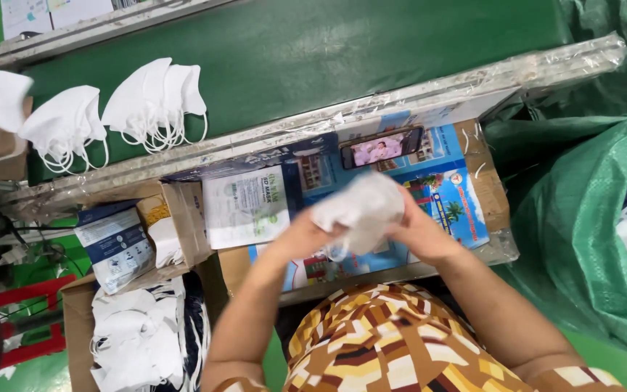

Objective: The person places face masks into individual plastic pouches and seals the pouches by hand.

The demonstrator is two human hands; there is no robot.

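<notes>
Soft, crinkled white bundle of masks [361, 210], partly blurred, pinched between both hands just above the printed cardboard sheet [466, 210] serving as a work surface. Left hand [300, 236] closed on the bundle's left edge, fingers curled around it; right hand [419, 231] closed on its right edge, thumb and fingers wrapped over the fabric. Bundle thus held between the two grips, lifted clear of the cardboard sheet, directly below a phone [382, 148] propped at the sheet's far edge with a lit screen. On the sheet, just left of the hands, a flat glossy plastic packet [244, 205] with pale printing. Beyond the sheet, a dark green belt [313, 58] with metal rails wrapped in cloudy film, carrying fanned stacks of cupped white masks [155, 101] with thin ear loops, well apart from the hands. Left of the sheet, an open cardboard box [183, 218] and a blue-and-white carton [114, 243]; lower left, a heap of loose white masks [136, 337]. Right of the sheet, a woven green sack [582, 239], shiny and creased. Nothing between hands and bundle.
</notes>
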